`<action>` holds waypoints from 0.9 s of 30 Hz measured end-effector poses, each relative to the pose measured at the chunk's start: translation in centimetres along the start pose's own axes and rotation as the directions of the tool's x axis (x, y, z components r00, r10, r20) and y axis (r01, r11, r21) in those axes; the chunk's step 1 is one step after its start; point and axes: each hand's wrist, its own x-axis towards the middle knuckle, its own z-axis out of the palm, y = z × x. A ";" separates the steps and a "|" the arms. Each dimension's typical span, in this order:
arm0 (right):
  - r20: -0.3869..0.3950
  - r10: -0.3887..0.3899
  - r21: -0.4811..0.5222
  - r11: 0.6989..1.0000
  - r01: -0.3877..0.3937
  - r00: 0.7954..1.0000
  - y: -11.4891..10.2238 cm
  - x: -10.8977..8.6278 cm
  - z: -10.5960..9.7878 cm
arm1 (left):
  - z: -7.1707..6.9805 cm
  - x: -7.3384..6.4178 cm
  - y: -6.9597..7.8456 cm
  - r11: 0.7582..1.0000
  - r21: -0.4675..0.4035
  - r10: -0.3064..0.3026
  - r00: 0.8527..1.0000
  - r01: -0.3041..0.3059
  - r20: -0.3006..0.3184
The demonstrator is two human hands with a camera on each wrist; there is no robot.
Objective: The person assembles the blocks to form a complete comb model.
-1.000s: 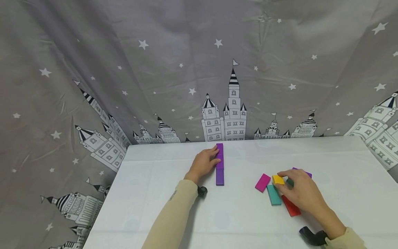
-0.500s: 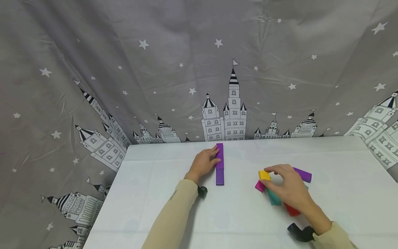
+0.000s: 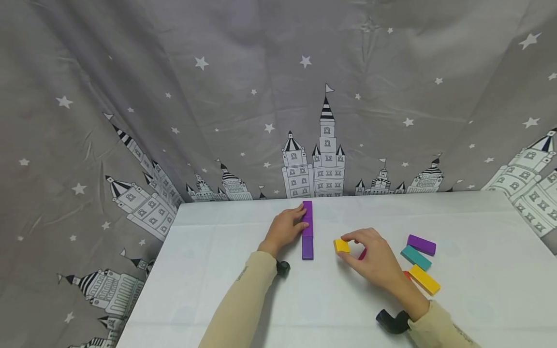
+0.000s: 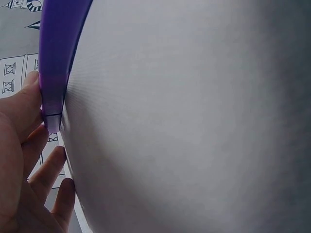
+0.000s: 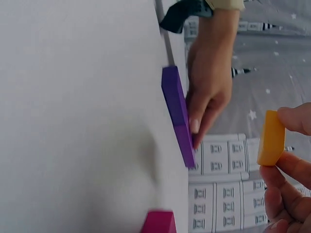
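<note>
A straight row of purple blocks [image 3: 307,245] lies on the white table, running away from the person. My left hand [image 3: 283,229] rests along its left side, thumb and fingertips touching the far part. The left wrist view shows the purple row [image 4: 58,58] rising beside that thumb. To the right of the row, my right hand [image 3: 374,256] pinches a small yellow block [image 3: 341,246] between thumb and fingers. The right wrist view has this yellow block [image 5: 271,138] held up by its two ends. A magenta block [image 3: 362,254] is mostly hidden behind my right hand.
At the right lie a loose purple block [image 3: 421,245], a teal block [image 3: 415,257] and a longer yellow block [image 3: 424,279]. A red block [image 3: 406,275] peeks out beside my right wrist. A grey curtain [image 3: 243,125] printed with castles hangs behind the table [image 3: 209,261].
My right hand has carried the small yellow block leftward from the loose blocks, toward the purple row. The blocks it covered now show. My left hand has stayed in place.
</note>
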 end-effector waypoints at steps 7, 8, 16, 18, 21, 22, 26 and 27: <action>0.027 -0.024 0.021 0.999 0.024 0.999 -1.3 0.6 1.8 | 0.0 -0.1 0.1 1.000 -0.011 -0.014 1.000 0.014 0.004; 0.032 -0.022 0.023 1.000 0.021 0.999 -1.4 0.7 2.0 | 0.0 -0.1 0.1 1.000 -0.009 -0.014 1.000 0.014 0.003; 0.055 -0.081 0.028 0.996 0.080 0.995 -2.3 0.9 4.0 | 0.1 0.0 0.0 1.000 0.007 -0.003 1.000 0.003 -0.008; 0.069 -0.090 0.020 0.996 0.089 0.994 -2.4 0.9 4.5 | 0.1 0.0 0.0 1.000 0.010 -0.003 1.000 0.003 -0.009; 0.100 -0.081 0.004 0.997 0.081 0.992 -2.7 0.8 5.2 | 0.1 0.0 0.0 1.000 0.013 -0.004 1.000 0.004 -0.010; 0.111 -0.076 0.000 0.997 0.076 0.991 -2.8 0.7 5.4 | 0.1 0.0 0.0 1.000 0.013 -0.004 1.000 0.004 -0.009; 0.148 -0.066 -0.024 0.997 0.070 0.987 -3.1 0.6 6.1 | 0.1 0.0 0.1 1.000 0.008 -0.004 1.000 0.004 -0.010; 0.158 -0.065 -0.033 0.997 0.071 0.985 -3.1 0.6 6.3 | 0.1 0.0 0.1 1.000 0.007 -0.005 1.000 0.005 -0.010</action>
